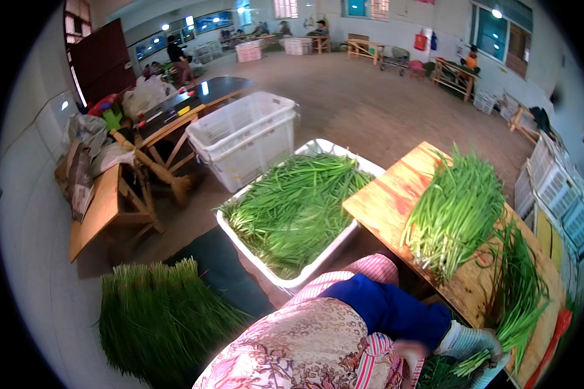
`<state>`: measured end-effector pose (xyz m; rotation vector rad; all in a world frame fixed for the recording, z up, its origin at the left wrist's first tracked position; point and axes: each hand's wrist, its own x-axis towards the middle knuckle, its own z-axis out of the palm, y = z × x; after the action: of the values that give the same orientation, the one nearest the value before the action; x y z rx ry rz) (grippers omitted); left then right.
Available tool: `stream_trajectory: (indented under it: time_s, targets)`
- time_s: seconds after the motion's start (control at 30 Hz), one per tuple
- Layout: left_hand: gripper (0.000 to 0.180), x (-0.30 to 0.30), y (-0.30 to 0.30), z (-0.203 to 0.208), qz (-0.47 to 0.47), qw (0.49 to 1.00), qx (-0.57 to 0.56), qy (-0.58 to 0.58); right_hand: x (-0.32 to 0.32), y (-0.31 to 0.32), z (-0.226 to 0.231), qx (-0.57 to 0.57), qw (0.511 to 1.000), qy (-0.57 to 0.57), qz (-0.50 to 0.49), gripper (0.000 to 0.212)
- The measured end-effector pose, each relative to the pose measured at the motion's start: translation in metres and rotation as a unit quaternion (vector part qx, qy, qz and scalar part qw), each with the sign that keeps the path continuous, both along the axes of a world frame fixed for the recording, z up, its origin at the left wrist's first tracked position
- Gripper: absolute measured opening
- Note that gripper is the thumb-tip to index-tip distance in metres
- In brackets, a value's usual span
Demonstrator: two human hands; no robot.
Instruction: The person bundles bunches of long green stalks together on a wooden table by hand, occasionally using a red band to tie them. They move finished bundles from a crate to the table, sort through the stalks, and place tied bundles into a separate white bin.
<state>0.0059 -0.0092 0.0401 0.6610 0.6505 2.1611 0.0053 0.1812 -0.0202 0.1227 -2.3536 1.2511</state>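
My left arm, in a patterned upper sleeve and a blue oversleeve, reaches across to the right. My left hand [474,343], in a pale glove, is closed around the stem ends of a small bunch of garlic chives [518,324] at the near edge of the wooden table [386,188]. Close below it at the lower edge shows a bit of another pale glove, apparently my right hand [490,375]; its fingers are mostly hidden. A larger pile of chives [459,211] lies on the table beyond, pale stem ends toward me.
Left of the table, a white crate [296,283] is full of loose chives. Tied chive bundles [156,318] stand at lower left beside a dark mat [217,269]. Stacked white crates [246,139] and a wooden bench [97,214] are farther off. People work far back.
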Motion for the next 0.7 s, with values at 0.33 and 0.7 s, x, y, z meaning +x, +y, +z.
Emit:
stream_trajectory:
  time_s: [0.33,0.7]
  targets:
    - [0.021,0.014,-0.037,0.025,-0.006,0.999,-0.008,-0.042,0.121,0.021,0.012,0.229,0.917,-0.319,0.075,0.036]
    - [0.028,-0.053,-0.011,0.006,0.026,0.996,0.056,-0.072,0.048,0.046,0.118,0.438,0.858,0.075,-0.259,0.019]
